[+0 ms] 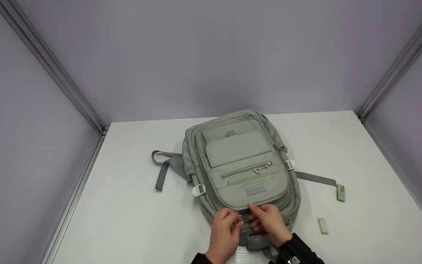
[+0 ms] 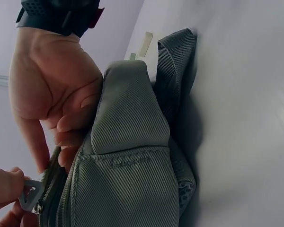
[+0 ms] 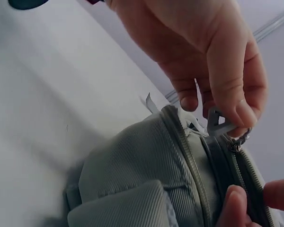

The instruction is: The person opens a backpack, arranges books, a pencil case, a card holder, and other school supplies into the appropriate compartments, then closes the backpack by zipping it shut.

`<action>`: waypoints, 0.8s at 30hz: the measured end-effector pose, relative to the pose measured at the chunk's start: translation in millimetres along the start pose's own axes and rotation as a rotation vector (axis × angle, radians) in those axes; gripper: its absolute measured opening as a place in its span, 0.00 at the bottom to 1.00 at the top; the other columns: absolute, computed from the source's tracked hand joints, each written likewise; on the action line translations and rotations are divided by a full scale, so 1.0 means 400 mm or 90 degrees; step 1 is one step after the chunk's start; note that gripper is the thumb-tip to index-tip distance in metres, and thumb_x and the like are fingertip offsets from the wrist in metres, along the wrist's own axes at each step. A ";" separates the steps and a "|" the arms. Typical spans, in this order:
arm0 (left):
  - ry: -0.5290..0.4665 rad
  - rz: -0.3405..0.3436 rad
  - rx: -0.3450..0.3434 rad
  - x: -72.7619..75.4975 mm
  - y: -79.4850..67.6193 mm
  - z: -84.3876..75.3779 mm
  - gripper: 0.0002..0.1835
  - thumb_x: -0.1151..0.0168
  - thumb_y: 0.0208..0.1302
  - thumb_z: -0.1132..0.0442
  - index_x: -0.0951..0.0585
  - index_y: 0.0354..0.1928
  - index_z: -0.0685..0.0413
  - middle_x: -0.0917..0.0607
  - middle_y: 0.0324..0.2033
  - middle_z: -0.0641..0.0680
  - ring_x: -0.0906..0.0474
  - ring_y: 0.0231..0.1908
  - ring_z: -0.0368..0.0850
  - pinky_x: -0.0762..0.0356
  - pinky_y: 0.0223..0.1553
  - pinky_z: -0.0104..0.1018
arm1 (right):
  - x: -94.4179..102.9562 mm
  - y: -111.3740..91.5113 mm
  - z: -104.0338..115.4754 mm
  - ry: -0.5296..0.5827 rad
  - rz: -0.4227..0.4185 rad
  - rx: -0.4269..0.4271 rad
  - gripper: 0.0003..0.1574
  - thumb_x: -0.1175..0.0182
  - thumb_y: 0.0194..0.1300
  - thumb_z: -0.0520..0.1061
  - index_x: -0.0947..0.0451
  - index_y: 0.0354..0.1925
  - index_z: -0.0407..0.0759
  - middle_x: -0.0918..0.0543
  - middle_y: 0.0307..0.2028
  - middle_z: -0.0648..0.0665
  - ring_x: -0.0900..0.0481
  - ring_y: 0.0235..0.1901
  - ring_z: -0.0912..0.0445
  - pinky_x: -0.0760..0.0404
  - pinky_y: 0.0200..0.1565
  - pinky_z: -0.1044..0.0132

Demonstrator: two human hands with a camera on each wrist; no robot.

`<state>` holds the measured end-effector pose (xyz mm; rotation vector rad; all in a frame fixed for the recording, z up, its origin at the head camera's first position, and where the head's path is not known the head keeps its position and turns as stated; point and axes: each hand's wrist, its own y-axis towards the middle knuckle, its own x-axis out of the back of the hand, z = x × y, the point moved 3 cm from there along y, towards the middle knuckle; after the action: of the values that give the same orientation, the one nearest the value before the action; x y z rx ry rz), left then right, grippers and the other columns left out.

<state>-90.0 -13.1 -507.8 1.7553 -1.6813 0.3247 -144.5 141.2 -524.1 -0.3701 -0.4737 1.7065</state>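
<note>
A grey-green backpack [image 1: 238,148] lies on its back, front pockets up and its bottom end toward me. My left hand [image 1: 224,233] is at that near end, left of the middle. In the right wrist view its thumb and forefinger pinch a zipper pull [image 3: 220,124], a grey loop on a metal slider. My right hand [image 1: 271,223], at the same end, pinches the fabric beside the front pocket's zipper [image 3: 248,172], thumb on one side and fingers on the other. The slider sits between the two hands. Part of the right fingers is hidden behind the pocket edge.
The backpack rests on a white table [image 1: 130,205] with panel walls behind and at both sides. Straps [image 1: 162,176] spread left and right from it. A green block [image 1: 340,193] lies at the right strap's end, and a pale block [image 1: 322,225] lies nearer to me.
</note>
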 end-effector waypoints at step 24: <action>0.386 -0.138 -0.062 0.151 0.142 0.186 0.09 0.28 0.55 0.62 0.22 0.27 0.49 0.19 0.25 0.51 0.26 0.30 0.50 0.33 0.32 0.42 | -0.028 0.018 -0.011 0.027 -0.107 0.049 0.23 0.41 0.66 0.39 0.29 0.14 0.40 0.32 0.10 0.52 0.37 0.13 0.61 0.37 0.17 0.71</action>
<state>-155.8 -102.9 -509.7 1.5430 -1.0496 0.5933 -146.3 129.6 -531.6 -0.3014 -0.3949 1.5457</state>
